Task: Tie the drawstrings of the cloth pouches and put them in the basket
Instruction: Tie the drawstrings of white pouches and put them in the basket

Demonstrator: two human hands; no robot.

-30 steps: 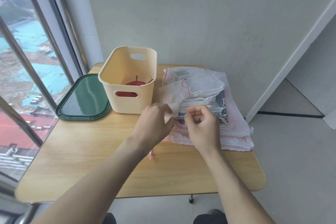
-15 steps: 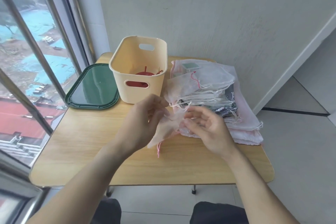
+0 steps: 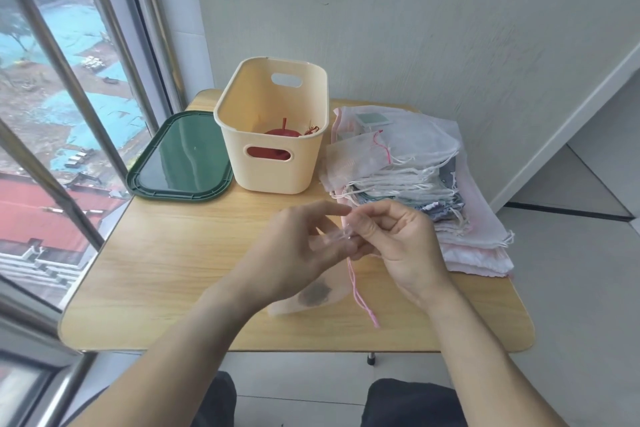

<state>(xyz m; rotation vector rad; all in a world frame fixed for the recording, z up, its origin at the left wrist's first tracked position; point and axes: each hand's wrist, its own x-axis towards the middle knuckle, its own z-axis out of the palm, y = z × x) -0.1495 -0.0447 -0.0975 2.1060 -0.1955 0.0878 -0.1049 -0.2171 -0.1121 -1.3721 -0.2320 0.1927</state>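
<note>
Two bare hands raised above the middle of a light wooden table [image 3: 166, 253] with rounded corners. Left hand [image 3: 294, 256] with fingers partly extended, holding the gathered mouth of a sheer cloth pouch [image 3: 311, 295] between thumb and fingertips. Right hand [image 3: 401, 246] with fingers curled, pinching the pink drawstring [image 3: 360, 295] just beside the left fingertips; blurred at the contact point, so exact finger placement not clear. Pouch body hanging down toward the tabletop under the left wrist, translucent, with a dark patch inside. Drawstring tail dangling below the hands, ending near the front of the table.

Cream plastic basket [image 3: 277, 163] upright at the back of the table, cut-out handles on its ends, something red lying inside. Dark green lid [image 3: 180, 159] flat on the table, touching the basket's left side. Stack of cloth pouches [image 3: 415, 163], white, pink and grey with loose white cords, to the right of the basket, reaching the table's right edge.

Pale textured wall [image 3: 415, 28] behind. Window [image 3: 52, 114] with metal bars on the left, rooftops far below. Grey tiled floor [image 3: 571, 288] on the right. Dark trouser knees at the bottom edge.
</note>
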